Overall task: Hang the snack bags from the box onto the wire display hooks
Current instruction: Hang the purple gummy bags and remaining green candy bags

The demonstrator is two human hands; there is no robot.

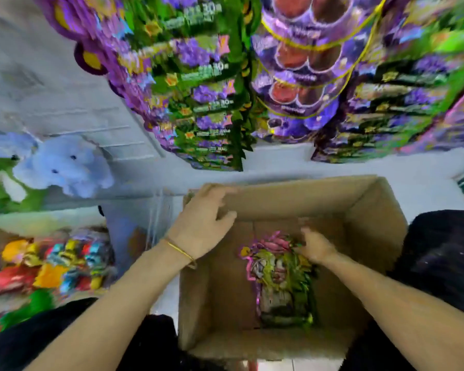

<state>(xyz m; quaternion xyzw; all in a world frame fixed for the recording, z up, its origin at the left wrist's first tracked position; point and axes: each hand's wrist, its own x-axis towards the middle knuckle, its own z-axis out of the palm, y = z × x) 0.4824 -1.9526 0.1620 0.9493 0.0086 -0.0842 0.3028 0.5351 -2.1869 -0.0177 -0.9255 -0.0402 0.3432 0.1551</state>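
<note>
An open cardboard box (373, 210) sits low in the middle of the view, and the whole picture is smeared with motion blur. At the bottom of the box lies a snack bag (279, 277) printed in green, pink and yellow, flat against the cardboard floor and nearer the right wall than the left; whether more bags lie under it cannot be told. The right hand (315, 246) is down inside the box at the far end of that bag and touching it, but the blur hides the fingers, so I cannot tell whether it grips the bag or only rests on it. The left hand (204, 223), with a thin gold bracelet (181, 251) at the wrist, is spread open over the far-left corner of the box, fingers fairly straight across the rim and thumb pointing inward. Above the box, rows of purple and green hanging bags (206, 97) overlap down the display. To the left are a pale blue plush toy (65, 167) and, lower, a heap of bright packets (56, 261)
</note>
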